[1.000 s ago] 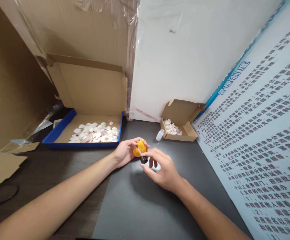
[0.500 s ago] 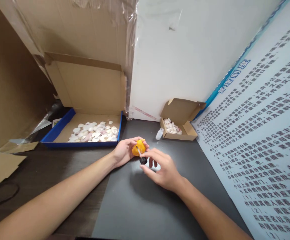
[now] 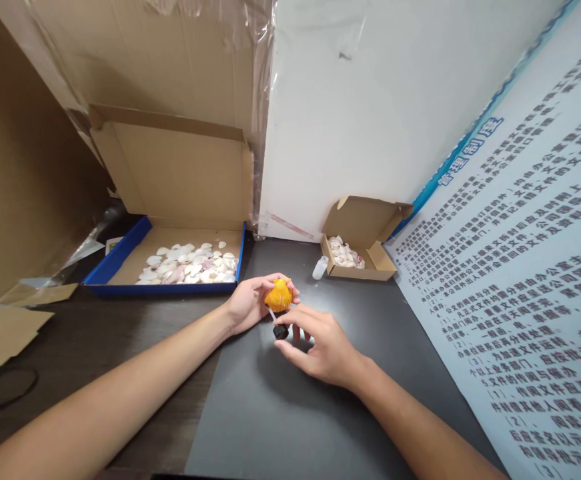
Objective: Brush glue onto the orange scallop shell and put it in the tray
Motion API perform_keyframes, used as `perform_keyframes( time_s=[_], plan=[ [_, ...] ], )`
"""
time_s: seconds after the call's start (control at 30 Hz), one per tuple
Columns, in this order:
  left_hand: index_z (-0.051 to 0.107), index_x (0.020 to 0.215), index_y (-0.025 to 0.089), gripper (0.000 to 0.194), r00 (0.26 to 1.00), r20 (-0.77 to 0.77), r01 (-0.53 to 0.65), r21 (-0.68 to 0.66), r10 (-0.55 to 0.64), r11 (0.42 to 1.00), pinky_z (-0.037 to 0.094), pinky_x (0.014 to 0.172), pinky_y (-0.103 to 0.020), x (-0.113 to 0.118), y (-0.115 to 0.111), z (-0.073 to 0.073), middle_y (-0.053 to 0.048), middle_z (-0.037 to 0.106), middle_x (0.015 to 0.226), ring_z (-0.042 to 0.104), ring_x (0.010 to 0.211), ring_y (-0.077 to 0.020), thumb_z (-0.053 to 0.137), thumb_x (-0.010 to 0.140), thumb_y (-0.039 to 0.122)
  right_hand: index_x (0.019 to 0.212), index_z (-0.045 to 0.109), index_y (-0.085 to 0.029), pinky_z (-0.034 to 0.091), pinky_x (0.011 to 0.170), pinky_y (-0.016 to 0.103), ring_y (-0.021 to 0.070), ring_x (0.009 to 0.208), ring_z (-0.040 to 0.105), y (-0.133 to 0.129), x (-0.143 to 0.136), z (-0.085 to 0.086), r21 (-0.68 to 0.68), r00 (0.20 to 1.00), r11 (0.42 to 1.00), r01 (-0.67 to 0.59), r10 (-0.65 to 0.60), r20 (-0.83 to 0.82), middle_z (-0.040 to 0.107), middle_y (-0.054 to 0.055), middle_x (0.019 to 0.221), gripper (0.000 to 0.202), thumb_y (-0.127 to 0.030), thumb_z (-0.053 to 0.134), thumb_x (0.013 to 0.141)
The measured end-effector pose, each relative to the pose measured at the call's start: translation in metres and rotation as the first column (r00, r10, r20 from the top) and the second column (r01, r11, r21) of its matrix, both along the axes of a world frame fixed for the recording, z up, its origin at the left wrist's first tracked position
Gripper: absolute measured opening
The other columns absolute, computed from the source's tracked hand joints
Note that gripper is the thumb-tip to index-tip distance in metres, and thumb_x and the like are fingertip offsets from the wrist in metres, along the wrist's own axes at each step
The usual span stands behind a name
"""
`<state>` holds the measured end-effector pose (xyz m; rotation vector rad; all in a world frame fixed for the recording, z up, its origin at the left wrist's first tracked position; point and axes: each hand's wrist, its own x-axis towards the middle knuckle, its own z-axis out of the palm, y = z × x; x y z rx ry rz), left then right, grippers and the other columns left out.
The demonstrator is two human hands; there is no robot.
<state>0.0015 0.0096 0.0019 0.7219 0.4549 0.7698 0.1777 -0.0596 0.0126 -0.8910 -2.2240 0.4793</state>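
A: Where's the orange shell [image 3: 279, 295]?
B: Up in the left hand [image 3: 245, 308], above the grey mat [image 3: 250, 413]. Fingers curled behind it, thumb side steadying; exact fingertip contact partly hidden.
A: Handling?
B: Looks light and stiff, my guess; thin rim likely to chip if squeezed. Ribs should give some grip, though any wet coating would turn it slippery. Best held by opposite edges, broad face left untouched.
A: And the right hand [image 3: 327, 347]?
B: Thumb and forefinger pinching a black cap [image 3: 281, 331], other fingers bent. Its pale stem [image 3: 271, 314] reaches the shell's lower edge; can't tell if touching.
A: Farther out?
B: Small bottle [image 3: 319, 268] beside a cardboard box [image 3: 363, 273] of pale shells. Blue-edged tray [image 3: 165, 290] at left, more pale shells inside.
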Motion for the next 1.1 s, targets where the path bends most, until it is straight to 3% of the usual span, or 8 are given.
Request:
perform_keyframes(
  time_s=[0.17, 0.5, 0.73, 0.97, 1.1],
  plan=[
    [0.064, 0.088, 0.011, 0.021, 1.000, -0.001, 0.003, -0.011, -0.003, 1.000, 0.047, 0.077, -0.031, -0.001, -0.001, 0.001, -0.013, 0.068, 0.094, 0.064, 0.084, -0.0213, 0.047, 0.074, 0.014, 0.103, 0.063, -0.020, 0.047, 0.058, 0.025, 0.0125, 0.061, 0.055, 0.003, 0.004, 0.002, 0.065, 0.988, 0.989, 0.130, -0.124, -0.094, 0.065, 0.004, 0.085, 0.020, -0.022, 0.063, 0.083],
    [0.063, 0.087, 0.011, 0.020, 1.000, 0.007, 0.000, 0.001, 0.000, 1.000, 0.047, 0.082, -0.035, 0.000, 0.000, 0.001, -0.014, 0.069, 0.092, 0.065, 0.089, -0.0257, 0.048, 0.074, 0.015, 0.099, 0.063, -0.020, 0.047, 0.058, 0.024, 0.0131, 0.063, 0.056, -0.001, -0.001, -0.001, -0.001, 1.000, 1.000, -0.007, 0.007, 0.015, 0.065, 0.002, 0.080, 0.016, -0.024, 0.063, 0.083],
    [0.063, 0.087, 0.011, 0.022, 1.000, 0.014, -0.005, -0.013, 0.005, 1.000, 0.047, 0.076, -0.032, -0.001, -0.001, 0.000, -0.013, 0.069, 0.093, 0.064, 0.083, -0.0222, 0.048, 0.073, 0.014, 0.101, 0.064, -0.020, 0.045, 0.054, 0.025, 0.0146, 0.064, 0.056, 0.002, 0.004, 0.006, 0.110, 0.985, 0.982, 0.151, -0.140, -0.105, 0.062, 0.003, 0.076, 0.018, -0.021, 0.063, 0.082],
    [0.063, 0.084, 0.010, 0.019, 1.000, 0.030, 0.002, -0.001, -0.002, 1.000, 0.048, 0.081, -0.037, 0.001, -0.002, 0.005, -0.014, 0.068, 0.089, 0.065, 0.089, -0.0267, 0.048, 0.074, 0.014, 0.096, 0.063, -0.021, 0.047, 0.058, 0.024, 0.0137, 0.065, 0.058, -0.002, -0.003, -0.001, -0.031, 1.000, 0.999, -0.009, 0.010, 0.024, 0.066, 0.002, 0.080, 0.014, -0.024, 0.063, 0.082],
    [0.063, 0.085, 0.011, 0.020, 1.000, 0.025, 0.004, -0.006, -0.004, 1.000, 0.048, 0.081, -0.036, 0.000, -0.001, 0.003, -0.014, 0.069, 0.091, 0.065, 0.088, -0.0260, 0.048, 0.074, 0.015, 0.098, 0.063, -0.021, 0.047, 0.058, 0.024, 0.0138, 0.064, 0.058, -0.001, 0.000, 0.003, 0.043, 1.000, 0.999, 0.021, -0.021, -0.009, 0.066, 0.002, 0.079, 0.016, -0.022, 0.063, 0.082]
  ],
)
